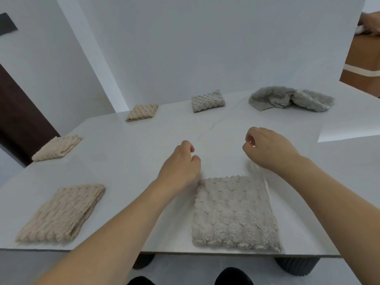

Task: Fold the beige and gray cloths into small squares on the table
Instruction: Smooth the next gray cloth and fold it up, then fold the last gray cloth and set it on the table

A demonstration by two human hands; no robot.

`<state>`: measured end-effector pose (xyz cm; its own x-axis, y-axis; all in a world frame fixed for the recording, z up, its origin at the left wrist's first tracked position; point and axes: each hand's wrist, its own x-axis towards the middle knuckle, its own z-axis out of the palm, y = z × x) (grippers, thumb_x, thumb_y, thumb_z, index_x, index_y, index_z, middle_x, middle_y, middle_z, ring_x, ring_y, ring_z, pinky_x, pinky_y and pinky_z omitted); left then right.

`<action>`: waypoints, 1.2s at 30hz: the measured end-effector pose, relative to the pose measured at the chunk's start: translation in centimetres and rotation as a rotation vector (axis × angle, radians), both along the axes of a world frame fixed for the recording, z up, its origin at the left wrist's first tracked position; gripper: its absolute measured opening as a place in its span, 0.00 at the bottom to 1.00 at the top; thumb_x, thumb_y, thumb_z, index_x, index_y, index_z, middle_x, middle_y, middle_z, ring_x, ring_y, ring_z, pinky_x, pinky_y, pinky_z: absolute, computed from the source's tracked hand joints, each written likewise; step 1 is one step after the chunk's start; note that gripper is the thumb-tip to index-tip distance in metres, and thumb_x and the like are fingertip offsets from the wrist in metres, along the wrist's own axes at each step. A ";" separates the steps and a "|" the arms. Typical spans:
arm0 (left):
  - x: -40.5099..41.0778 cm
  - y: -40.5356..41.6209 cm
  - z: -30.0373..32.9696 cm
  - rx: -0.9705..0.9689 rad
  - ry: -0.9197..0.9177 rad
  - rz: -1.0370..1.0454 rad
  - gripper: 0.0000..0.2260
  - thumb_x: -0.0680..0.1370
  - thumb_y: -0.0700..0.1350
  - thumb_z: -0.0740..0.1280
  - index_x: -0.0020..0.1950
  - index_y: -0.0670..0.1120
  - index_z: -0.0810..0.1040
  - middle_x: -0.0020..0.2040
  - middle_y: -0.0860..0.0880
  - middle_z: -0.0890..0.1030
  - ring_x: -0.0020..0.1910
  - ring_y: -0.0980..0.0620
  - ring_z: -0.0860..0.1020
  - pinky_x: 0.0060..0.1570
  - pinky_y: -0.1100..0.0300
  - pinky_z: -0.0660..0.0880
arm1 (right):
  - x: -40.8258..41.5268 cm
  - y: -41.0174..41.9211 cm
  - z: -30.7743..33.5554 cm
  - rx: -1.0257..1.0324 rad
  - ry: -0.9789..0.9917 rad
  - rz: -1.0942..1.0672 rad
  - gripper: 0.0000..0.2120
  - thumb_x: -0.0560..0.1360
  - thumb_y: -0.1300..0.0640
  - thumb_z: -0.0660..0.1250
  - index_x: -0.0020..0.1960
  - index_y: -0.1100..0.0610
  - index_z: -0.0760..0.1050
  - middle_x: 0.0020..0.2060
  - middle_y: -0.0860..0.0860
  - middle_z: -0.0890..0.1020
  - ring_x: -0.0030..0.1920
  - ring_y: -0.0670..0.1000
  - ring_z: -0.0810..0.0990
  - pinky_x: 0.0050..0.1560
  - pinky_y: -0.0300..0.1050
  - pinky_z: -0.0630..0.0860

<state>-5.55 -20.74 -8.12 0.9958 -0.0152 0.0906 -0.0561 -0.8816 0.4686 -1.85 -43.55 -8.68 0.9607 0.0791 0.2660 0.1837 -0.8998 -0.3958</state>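
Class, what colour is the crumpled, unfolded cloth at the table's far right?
Gray, a light bluish gray: the crumpled cloth, seen in the head view.

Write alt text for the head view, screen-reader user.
Two bare hands, the left hand and right hand, hover with curled fingers, gripping nothing, over the far edge of a beige cloth lying flat on a white table. Four folded cloths lie left and far; a crumpled gray cloth lies far right.

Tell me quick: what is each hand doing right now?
Left hand: fingers curled, at the far left corner of the beige cloth; grip cannot be told.
Right hand: fingers curled above the far right corner; grip cannot be told.
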 end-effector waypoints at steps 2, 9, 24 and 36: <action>2.4 -0.3 0.6 -0.050 0.009 -0.023 0.11 0.81 0.49 0.56 0.63 0.49 0.67 0.56 0.51 0.74 0.47 0.54 0.75 0.47 0.55 0.74 | 1.9 -0.3 -0.1 -0.006 -0.042 0.025 0.11 0.76 0.53 0.58 0.56 0.55 0.72 0.52 0.51 0.77 0.51 0.55 0.75 0.50 0.49 0.73; 10.0 -3.0 0.2 -0.115 0.032 -0.123 0.11 0.81 0.48 0.59 0.63 0.49 0.70 0.62 0.53 0.73 0.54 0.54 0.74 0.51 0.58 0.72 | 9.3 -3.1 -0.6 -0.009 -0.168 -0.046 0.14 0.76 0.56 0.60 0.60 0.56 0.74 0.56 0.53 0.78 0.55 0.56 0.74 0.56 0.51 0.71; 27.2 -15.0 -3.2 0.196 -0.122 -0.451 0.22 0.79 0.45 0.59 0.74 0.47 0.65 0.74 0.47 0.66 0.69 0.42 0.68 0.68 0.48 0.65 | 18.0 -8.6 -4.0 -0.012 0.020 -0.341 0.20 0.73 0.60 0.60 0.65 0.59 0.70 0.66 0.58 0.70 0.66 0.62 0.67 0.66 0.55 0.63; 30.2 -17.5 -4.5 0.214 -0.228 -0.411 0.10 0.81 0.50 0.58 0.57 0.52 0.77 0.64 0.51 0.71 0.62 0.45 0.69 0.57 0.47 0.65 | 17.9 -8.3 -4.0 -0.009 0.051 -0.314 0.22 0.75 0.60 0.58 0.68 0.60 0.67 0.69 0.58 0.67 0.70 0.60 0.64 0.69 0.54 0.60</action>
